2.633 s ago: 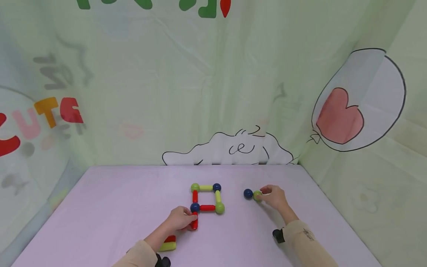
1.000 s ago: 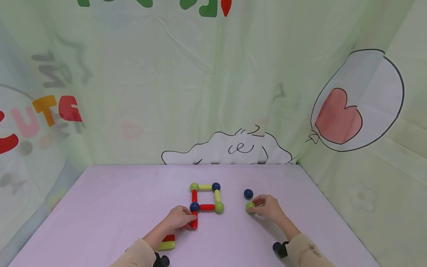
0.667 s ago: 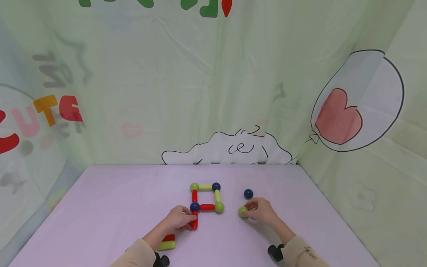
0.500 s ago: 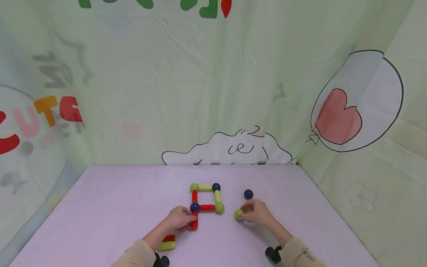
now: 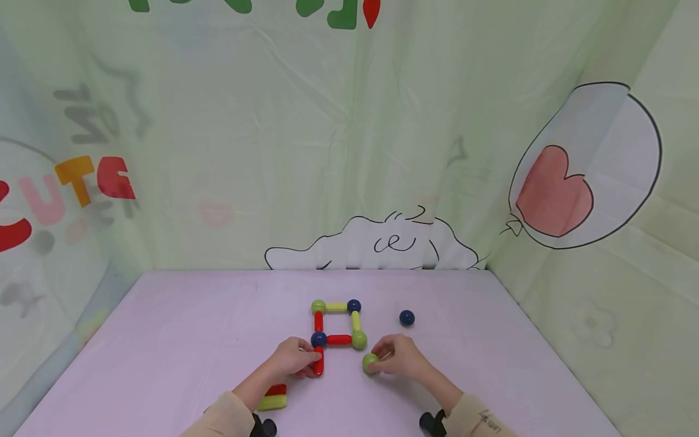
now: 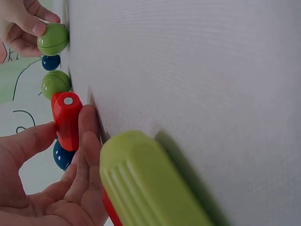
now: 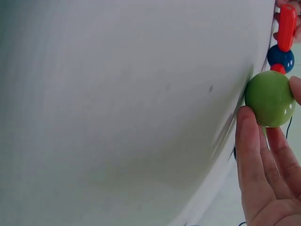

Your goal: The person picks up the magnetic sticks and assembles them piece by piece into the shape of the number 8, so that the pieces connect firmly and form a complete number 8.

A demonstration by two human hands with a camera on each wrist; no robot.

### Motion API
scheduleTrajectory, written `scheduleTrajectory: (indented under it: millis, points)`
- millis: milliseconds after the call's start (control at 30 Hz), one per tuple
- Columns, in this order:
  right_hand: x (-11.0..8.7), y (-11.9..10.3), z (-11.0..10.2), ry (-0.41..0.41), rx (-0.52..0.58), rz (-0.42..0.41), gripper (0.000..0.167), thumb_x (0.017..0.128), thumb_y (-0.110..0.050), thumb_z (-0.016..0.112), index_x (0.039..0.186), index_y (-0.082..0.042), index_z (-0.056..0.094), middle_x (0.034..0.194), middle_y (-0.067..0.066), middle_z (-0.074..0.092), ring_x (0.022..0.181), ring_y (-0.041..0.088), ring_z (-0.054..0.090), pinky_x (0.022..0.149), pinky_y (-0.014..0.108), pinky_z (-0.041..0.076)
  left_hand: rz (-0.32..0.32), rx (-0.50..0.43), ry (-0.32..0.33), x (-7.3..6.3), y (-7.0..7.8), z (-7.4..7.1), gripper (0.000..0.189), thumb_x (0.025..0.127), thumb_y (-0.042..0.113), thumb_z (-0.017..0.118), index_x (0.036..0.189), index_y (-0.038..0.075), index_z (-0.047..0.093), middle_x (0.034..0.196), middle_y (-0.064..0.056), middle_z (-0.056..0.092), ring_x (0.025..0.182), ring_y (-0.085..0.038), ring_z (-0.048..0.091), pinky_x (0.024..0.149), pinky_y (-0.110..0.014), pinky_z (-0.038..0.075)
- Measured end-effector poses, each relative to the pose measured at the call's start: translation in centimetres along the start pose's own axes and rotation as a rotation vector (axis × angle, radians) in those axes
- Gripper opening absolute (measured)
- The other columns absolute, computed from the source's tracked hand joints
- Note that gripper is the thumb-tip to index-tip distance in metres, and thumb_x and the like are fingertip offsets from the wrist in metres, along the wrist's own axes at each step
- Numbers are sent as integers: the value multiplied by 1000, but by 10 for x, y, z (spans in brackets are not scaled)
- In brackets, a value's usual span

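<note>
My left hand (image 5: 292, 357) pinches a red magnetic rod (image 5: 319, 363) between thumb and fingers. The rod's far end meets a dark blue ball (image 5: 319, 339), the near-left corner of a square built from balls and rods. A bare metal tip faces out from the rod in the left wrist view. In my right hand (image 5: 403, 357) a green ball (image 5: 370, 363) is held by the fingertips and thumb, low over the table, to the right of the rod and nearer me than the square. Another green ball (image 5: 359, 339) forms the square's near-right corner.
A loose dark blue ball (image 5: 406, 317) lies right of the square. Beside my left wrist lie a yellow-green rod (image 5: 273, 402) and a red rod (image 5: 277, 389), partly hidden by the arm. A printed curtain (image 5: 306, 152) rises behind the lilac table (image 5: 191, 328).
My right hand has drawn the green ball away from the loose blue ball and carried it left and nearer me, toward the red rod. The left hand stays in place on the rod.
</note>
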State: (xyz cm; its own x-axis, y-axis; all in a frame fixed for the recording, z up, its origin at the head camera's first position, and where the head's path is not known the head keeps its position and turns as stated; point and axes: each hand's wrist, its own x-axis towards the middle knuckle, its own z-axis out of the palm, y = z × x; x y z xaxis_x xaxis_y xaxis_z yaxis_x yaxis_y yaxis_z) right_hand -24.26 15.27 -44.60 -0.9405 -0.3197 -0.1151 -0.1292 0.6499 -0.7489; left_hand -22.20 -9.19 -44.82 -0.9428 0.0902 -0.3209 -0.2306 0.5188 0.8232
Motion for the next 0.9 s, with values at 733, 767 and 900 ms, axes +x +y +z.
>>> scheduleTrajectory:
  millis: [733, 767, 900]
  points:
    - [1, -32, 36, -142, 67, -34, 24, 68, -15, 80, 84, -6, 63, 76, 0, 62, 68, 14, 59, 64, 27, 51, 14, -29, -13, 0, -1, -1, 24, 87, 17, 62, 98, -3, 56, 69, -5, 60, 56, -13, 59, 59, -24, 49]
    - [1, -33, 37, -146, 70, -34, 24, 69, -15, 80, 83, -6, 63, 76, 0, 62, 68, 14, 59, 64, 27, 51, 16, -29, -14, 0, -2, -1, 24, 87, 17, 62, 98, -3, 56, 69, -5, 60, 56, -13, 59, 58, -24, 49]
    - [1, -38, 43, -163, 89, -41, 23, 68, -12, 80, 82, -5, 64, 75, 0, 63, 67, 14, 60, 64, 27, 51, 25, -28, -17, 0, -2, -1, 25, 87, 18, 62, 99, -3, 56, 68, -5, 60, 56, -13, 59, 59, -24, 49]
